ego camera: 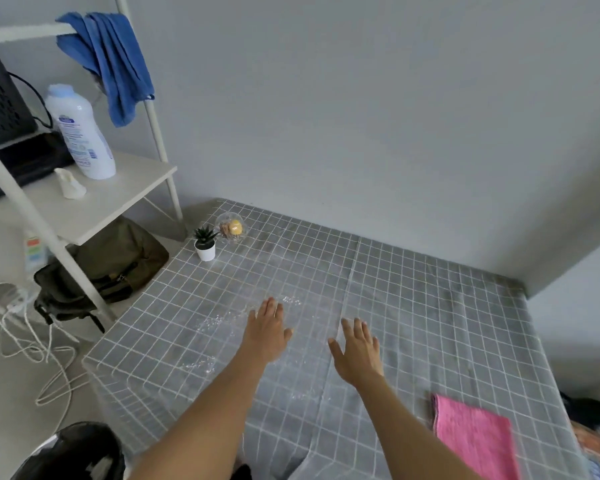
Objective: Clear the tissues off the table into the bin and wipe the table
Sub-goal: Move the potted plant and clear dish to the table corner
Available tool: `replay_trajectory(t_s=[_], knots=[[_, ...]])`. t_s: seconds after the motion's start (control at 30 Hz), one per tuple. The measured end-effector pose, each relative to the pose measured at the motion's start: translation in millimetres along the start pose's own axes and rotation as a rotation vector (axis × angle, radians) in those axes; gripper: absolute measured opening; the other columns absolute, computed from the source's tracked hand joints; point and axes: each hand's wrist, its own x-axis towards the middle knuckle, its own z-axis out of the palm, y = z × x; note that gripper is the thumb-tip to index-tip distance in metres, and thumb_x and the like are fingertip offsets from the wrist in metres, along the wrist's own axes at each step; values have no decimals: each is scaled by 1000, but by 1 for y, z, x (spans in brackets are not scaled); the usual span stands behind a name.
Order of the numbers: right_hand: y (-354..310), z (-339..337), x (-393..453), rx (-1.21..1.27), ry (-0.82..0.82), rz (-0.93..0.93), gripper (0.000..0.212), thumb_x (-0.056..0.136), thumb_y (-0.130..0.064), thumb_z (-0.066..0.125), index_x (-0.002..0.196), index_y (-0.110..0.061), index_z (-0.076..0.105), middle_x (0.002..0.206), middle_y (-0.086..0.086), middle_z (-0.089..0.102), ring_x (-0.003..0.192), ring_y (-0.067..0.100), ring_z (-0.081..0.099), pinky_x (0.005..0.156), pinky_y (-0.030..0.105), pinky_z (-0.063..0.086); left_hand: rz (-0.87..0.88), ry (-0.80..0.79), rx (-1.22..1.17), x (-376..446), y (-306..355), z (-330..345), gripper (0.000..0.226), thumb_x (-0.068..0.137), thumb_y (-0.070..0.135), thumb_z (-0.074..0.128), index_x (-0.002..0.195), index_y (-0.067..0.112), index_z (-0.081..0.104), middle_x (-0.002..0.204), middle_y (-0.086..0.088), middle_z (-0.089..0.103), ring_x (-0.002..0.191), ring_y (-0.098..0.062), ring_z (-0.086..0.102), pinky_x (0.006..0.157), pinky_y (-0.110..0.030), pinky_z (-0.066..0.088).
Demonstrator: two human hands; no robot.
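The table (430,306) wears a grey cloth with a white grid. Both my hands lie flat over its middle with straight fingers and hold nothing: my left hand (265,332) by some wet, shiny patches (212,322), my right hand (357,351) a little to the right of it. A folded pink cloth (471,434) lies at the table's near right edge. A bin lined with a black bag (73,452) stands on the floor at the lower left. No tissues are in sight on the table.
A small potted plant (205,244) and a clear bowl with a yellow thing (232,227) stand at the table's far left corner. A white shelf unit (94,206) at left carries a bottle (80,133) and a blue towel (108,60). A bag (111,268) and cables (45,344) lie on the floor.
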Motion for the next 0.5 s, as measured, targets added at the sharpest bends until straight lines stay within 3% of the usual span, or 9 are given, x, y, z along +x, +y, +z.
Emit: replay_trajectory(t_s=[0.5], knots=[[75, 0, -110, 29, 94, 311, 63, 101, -47, 29, 154, -20, 6, 161, 9, -4, 148, 26, -6, 119, 46, 1, 308, -101, 55, -51, 79, 20, 64, 104, 39, 24, 152, 8, -5, 161, -11, -13, 149, -26, -8, 122, -45, 3]])
